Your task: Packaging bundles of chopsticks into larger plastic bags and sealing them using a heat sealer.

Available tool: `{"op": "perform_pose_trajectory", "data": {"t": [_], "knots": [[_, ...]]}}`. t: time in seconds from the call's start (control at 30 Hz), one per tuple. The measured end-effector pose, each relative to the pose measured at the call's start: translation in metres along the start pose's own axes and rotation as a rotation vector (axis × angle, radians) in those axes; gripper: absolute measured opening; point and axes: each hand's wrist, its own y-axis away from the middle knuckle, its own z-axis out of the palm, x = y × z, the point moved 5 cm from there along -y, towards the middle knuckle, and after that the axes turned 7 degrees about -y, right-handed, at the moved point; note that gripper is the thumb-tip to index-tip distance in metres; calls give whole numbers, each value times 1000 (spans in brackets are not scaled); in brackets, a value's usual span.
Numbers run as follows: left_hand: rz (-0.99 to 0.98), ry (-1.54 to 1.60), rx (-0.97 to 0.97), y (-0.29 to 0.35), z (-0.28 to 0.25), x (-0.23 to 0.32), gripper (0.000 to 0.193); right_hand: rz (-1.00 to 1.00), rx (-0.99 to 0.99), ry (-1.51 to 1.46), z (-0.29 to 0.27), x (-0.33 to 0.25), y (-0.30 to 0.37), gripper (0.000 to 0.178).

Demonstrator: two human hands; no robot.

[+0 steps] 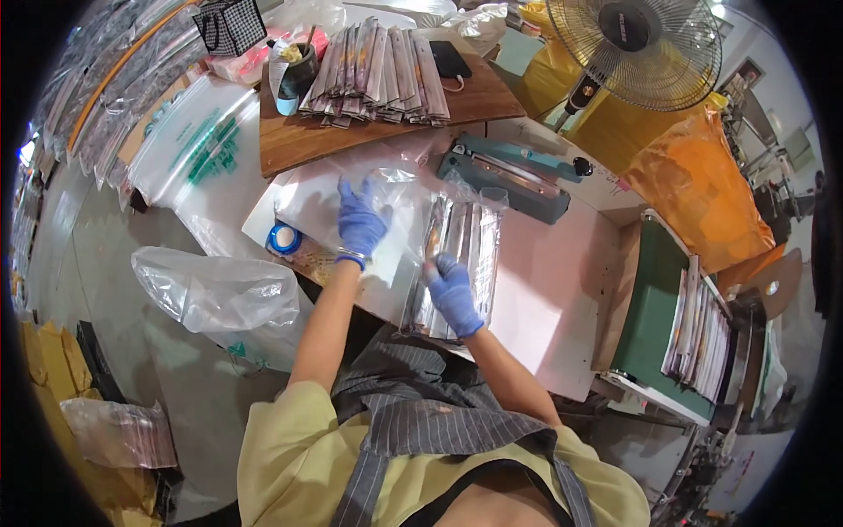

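Striped apron cloth [465, 429] lies nearest my head camera, at six o'clock; I count hours from the middle of the view. Two gloved hands are out over the worktop [549, 307]. My left hand [361, 222], toward ten, is open with its fingers spread beside a clear bag [395, 189]; whether it touches that bag I cannot tell. My right hand [455, 299], between four and five, has its fingers curled against a bundle of silvery packets [455, 233], but I cannot tell whether they grip or only press. That bundle lies on the worktop toward three, close to the middle.

I judge the step in hand to be steadying the packets beside the clear bag; the next move seems to call for keeping the bundle even and the left hand free.

Counting: one bag sealer [509, 180] toward half past one, one fan [632, 39] farther that way, one blue tape roll [284, 238] past nine, one phone [450, 60] near twelve. Three groups of packets show: my bundle, a pile [378, 75] on one wooden board [492, 101] near twelve, and a row [698, 338] between three and four. Single packets overlap too much to count.
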Motion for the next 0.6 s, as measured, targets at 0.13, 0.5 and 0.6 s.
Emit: {"op": "perform_pose_trajectory", "data": {"t": [0.13, 0.5, 0.6], "knots": [[154, 132, -375, 10, 0, 45, 65, -186, 63, 416, -18, -19, -10, 42], [268, 464, 34, 41, -50, 32, 39, -284, 439, 647, -121, 44, -71, 81], [72, 778, -370, 75, -45, 93, 43, -72, 357, 661, -105, 83, 11, 56]]}}
